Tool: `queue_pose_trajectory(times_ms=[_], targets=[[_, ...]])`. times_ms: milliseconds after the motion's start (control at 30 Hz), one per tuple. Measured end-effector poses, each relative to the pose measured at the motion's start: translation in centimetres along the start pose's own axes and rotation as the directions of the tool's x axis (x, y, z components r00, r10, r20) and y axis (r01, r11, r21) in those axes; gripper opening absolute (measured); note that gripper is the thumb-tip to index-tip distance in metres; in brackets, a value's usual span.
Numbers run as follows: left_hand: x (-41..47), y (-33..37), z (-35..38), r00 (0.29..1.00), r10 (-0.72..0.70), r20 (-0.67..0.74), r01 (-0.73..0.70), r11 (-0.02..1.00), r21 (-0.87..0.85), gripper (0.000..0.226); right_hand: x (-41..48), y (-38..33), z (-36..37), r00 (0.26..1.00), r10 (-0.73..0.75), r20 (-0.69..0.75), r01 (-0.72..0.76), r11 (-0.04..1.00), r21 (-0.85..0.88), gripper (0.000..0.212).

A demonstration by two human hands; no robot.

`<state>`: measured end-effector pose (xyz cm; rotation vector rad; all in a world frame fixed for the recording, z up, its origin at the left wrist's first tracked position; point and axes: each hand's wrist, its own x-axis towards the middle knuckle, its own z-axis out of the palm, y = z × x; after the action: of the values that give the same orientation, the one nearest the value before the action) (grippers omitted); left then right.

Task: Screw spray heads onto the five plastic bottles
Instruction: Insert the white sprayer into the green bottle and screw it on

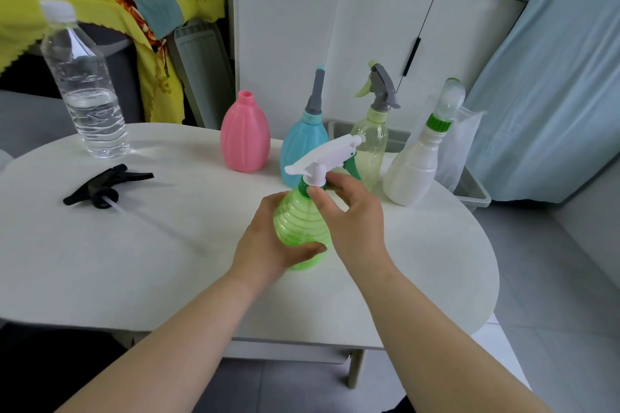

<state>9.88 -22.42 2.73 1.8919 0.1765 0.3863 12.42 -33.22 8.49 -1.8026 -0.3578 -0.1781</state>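
Note:
A green ribbed bottle point(300, 223) stands on the white table point(134, 261), and my left hand point(268, 245) wraps its body. My right hand point(352, 211) pinches the green collar under its white spray head point(322, 156). A pink bottle point(245, 134) with a bare neck stands behind. Beside it are a blue bottle point(302, 144) with a grey nozzle, a pale clear bottle point(372, 144) with a grey trigger head, and a white bottle point(412, 171) with a green collar and clear cap. A black spray head point(107, 186) lies loose at the left.
A clear water bottle point(84, 84) with a white cap stands at the table's far left. A grey bin point(473, 191) sits behind the table's right end. White cabinets and a light blue curtain stand behind, and a yellow cloth hangs at the left.

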Motion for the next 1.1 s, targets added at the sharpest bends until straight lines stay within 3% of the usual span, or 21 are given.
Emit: queue_pose_trajectory(times_ms=[100,200,267,333,400,467,567,667,767,900,1000,1100], targets=[[-0.2,0.1,0.5,1.000,0.018,-0.024,-0.017,1.000,0.025,0.077,0.6,-0.2,0.2,0.996,0.007,0.087,0.001,0.996,-0.087,0.031],[-0.1,0.0,0.1,0.999,0.000,0.046,0.000,1.000,-0.001,0.079,1.6,-0.8,0.0,0.975,0.093,0.201,-0.089,0.996,-0.030,0.023],[0.1,-0.2,-0.9,0.988,0.015,0.153,-0.010,1.000,-0.030,0.085,2.2,-1.3,-0.5,0.933,0.146,0.330,-0.175,0.983,0.059,0.010],[0.4,-0.2,-2.0,0.964,0.043,0.263,-0.038,0.999,-0.024,0.092,2.9,-1.1,-1.3,0.870,0.136,0.475,-0.201,0.975,0.089,0.014],[0.7,-0.1,-2.4,0.938,0.047,0.345,-0.039,0.999,-0.028,0.092,3.4,-1.0,-1.8,0.811,0.155,0.564,-0.214,0.976,0.040,0.019],[0.9,-0.1,-2.0,0.919,0.032,0.393,-0.021,0.999,-0.032,0.087,3.4,-1.0,-1.6,0.776,0.180,0.604,-0.218,0.976,-0.010,0.011],[1.1,-0.7,-0.6,0.947,-0.002,0.322,0.006,1.000,-0.011,0.089,3.1,-0.8,-0.7,0.857,0.163,0.488,-0.159,0.986,-0.050,0.007],[0.6,-1.2,0.4,0.986,-0.019,0.168,0.016,1.000,0.018,0.089,2.6,-0.3,0.2,0.941,0.102,0.322,-0.112,0.994,0.013,0.026],[0.0,-1.3,1.0,0.996,-0.006,0.089,0.005,1.000,0.008,0.081,2.0,-0.1,1.2,0.988,0.088,0.127,-0.087,0.996,-0.016,0.026],[-0.8,-1.1,1.4,0.999,-0.002,0.045,0.003,1.000,-0.021,0.069,1.4,-0.2,2.2,0.992,0.065,-0.107,-0.072,0.995,-0.065,0.025],[-1.2,-1.1,1.5,1.000,0.014,0.021,-0.012,0.998,-0.060,0.068,1.1,-0.7,2.6,0.987,0.061,-0.151,-0.076,0.992,-0.100,0.034],[-1.4,-1.1,1.9,0.999,0.045,-0.025,-0.047,0.996,-0.070,0.068,0.6,-0.8,2.7,0.989,0.022,-0.144,-0.054,0.973,-0.225,0.023]])
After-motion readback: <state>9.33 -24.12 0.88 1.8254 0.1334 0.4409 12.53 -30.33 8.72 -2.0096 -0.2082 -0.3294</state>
